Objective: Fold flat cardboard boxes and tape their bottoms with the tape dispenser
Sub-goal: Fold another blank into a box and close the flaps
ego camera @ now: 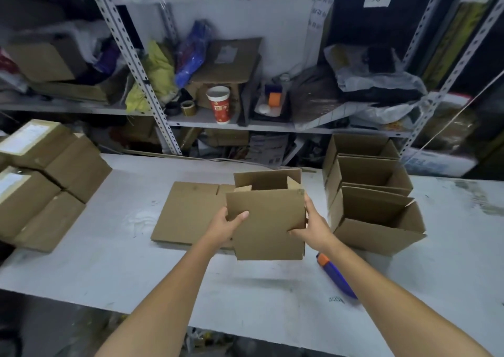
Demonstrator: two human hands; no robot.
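Note:
I hold a small brown cardboard box (268,220), squared open, above the middle of the white table (109,261). My left hand (225,227) grips its left edge with the thumb across the near face. My right hand (311,224) grips the right edge, thumb on the near face. A stack of flat cardboard boxes (188,212) lies on the table just behind and left of the held box. A blue and orange tape dispenser (336,279) lies on the table under my right forearm.
Three open folded boxes (373,190) stand in a row at the right. Several closed brown boxes (41,182) with white labels are stacked at the left. Behind the table, metal shelves (207,123) carry a red paper cup (219,104), tape rolls, bags and cartons.

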